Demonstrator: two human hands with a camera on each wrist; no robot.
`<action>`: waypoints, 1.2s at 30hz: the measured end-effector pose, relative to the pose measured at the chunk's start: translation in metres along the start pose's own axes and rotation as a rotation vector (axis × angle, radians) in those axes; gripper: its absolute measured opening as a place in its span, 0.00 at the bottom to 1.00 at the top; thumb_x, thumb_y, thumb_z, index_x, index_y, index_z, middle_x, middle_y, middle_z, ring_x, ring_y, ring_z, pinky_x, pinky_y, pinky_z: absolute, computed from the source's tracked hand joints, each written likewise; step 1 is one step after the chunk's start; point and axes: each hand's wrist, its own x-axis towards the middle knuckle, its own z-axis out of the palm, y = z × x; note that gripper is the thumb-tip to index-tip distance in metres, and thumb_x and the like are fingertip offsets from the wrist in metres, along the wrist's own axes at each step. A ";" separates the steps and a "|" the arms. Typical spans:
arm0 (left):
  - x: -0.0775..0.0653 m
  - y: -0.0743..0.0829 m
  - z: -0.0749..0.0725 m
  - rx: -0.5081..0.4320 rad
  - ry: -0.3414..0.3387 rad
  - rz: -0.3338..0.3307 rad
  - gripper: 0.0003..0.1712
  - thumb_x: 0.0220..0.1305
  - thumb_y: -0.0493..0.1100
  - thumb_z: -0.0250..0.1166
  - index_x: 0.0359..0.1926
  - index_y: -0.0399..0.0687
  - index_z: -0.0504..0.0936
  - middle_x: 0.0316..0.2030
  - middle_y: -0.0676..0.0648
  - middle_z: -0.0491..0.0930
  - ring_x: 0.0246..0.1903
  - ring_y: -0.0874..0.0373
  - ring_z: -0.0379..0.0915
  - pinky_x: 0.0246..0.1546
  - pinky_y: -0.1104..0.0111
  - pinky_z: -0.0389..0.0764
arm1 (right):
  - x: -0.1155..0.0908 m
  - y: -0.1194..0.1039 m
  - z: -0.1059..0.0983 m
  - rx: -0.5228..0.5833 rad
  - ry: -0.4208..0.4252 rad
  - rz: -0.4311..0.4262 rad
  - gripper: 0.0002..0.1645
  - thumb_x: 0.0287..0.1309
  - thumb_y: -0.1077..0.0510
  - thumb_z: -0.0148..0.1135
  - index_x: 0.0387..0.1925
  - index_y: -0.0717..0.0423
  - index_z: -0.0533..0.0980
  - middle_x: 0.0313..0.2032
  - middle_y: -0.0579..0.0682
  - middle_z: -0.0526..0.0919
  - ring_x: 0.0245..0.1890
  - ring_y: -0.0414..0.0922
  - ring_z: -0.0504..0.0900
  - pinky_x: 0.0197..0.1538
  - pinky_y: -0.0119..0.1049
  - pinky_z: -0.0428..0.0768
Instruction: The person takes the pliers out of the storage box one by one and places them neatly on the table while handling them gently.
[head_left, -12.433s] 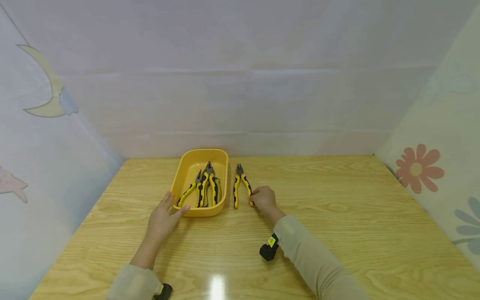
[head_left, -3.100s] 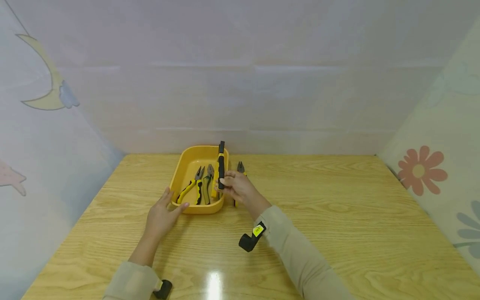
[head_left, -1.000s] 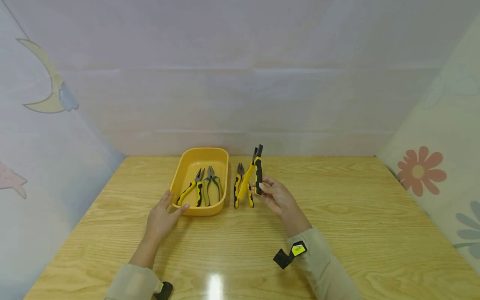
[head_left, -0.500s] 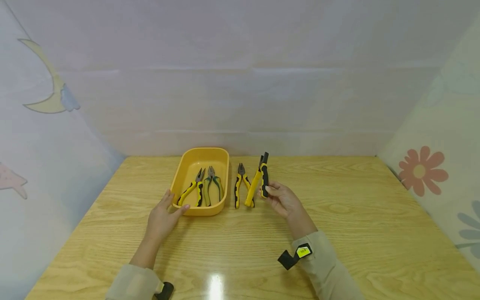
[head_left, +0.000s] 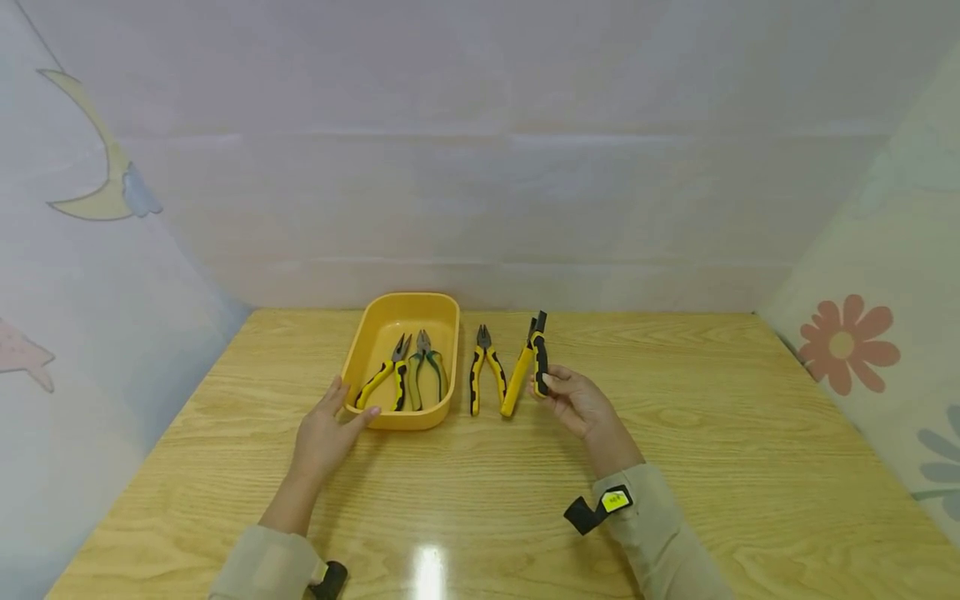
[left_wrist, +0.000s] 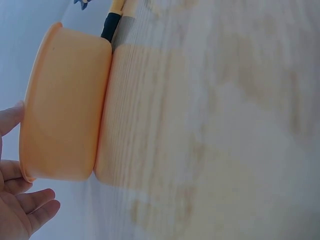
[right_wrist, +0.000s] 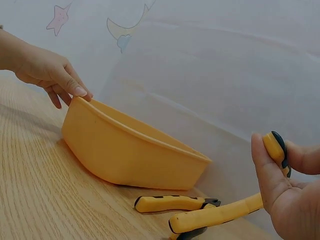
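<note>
My right hand (head_left: 581, 408) pinches one yellow-and-black handle of a pair of pliers (head_left: 517, 379), which stands on edge, head away from me, handles spread. Left of it, another yellow-and-black pair of pliers (head_left: 476, 379) lies on the table, handles apart. My left hand (head_left: 322, 437) rests on the near-left corner of a yellow plastic bin (head_left: 453, 333), thumb and fingers at the rim. Needle-nose pliers (head_left: 364, 386) and green-and-yellow pliers (head_left: 413, 383) lie side by side inside. In the right wrist view, the held pliers' lower handle (right_wrist: 215, 216) slants down near the table.
The wooden table (head_left: 712, 433) ends at a pale fabric backdrop (head_left: 600, 208) close behind the bin. Decorated side panels stand left and right, with a moon (head_left: 97, 200) and a red flower (head_left: 843, 343).
My right hand has taken the pliers out of the bin and moved them right, past the lying pair. Over the last second they drifted further right and lower. My left hand stayed on the bin.
</note>
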 end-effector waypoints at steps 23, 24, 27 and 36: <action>0.000 -0.001 0.001 0.003 0.008 0.007 0.47 0.52 0.65 0.52 0.62 0.37 0.53 0.64 0.42 0.44 0.60 0.38 0.42 0.56 0.48 0.49 | 0.003 0.002 -0.021 0.198 0.011 0.031 0.30 0.60 0.72 0.36 0.61 0.70 0.40 0.38 0.58 0.69 0.36 0.46 0.75 0.45 0.32 0.74; 0.000 -0.001 0.001 0.002 0.007 0.006 0.47 0.52 0.66 0.52 0.62 0.37 0.53 0.64 0.42 0.43 0.60 0.38 0.42 0.56 0.48 0.49 | 0.003 0.002 -0.022 0.200 0.011 0.031 0.30 0.60 0.72 0.36 0.62 0.69 0.39 0.38 0.58 0.69 0.36 0.46 0.75 0.46 0.32 0.74; 0.000 -0.001 0.001 -0.002 0.002 0.003 0.49 0.51 0.67 0.51 0.62 0.37 0.53 0.64 0.42 0.43 0.60 0.38 0.41 0.57 0.48 0.49 | 0.003 0.002 -0.025 0.191 -0.003 0.033 0.29 0.61 0.71 0.34 0.61 0.69 0.40 0.39 0.58 0.69 0.37 0.45 0.75 0.45 0.30 0.74; 0.000 0.000 0.001 0.002 0.007 0.004 0.47 0.52 0.66 0.52 0.62 0.36 0.53 0.64 0.42 0.44 0.60 0.38 0.42 0.57 0.48 0.49 | 0.005 0.004 -0.034 0.216 -0.068 0.026 0.14 0.61 0.72 0.33 0.49 0.70 0.55 0.37 0.60 0.70 0.35 0.47 0.76 0.43 0.31 0.75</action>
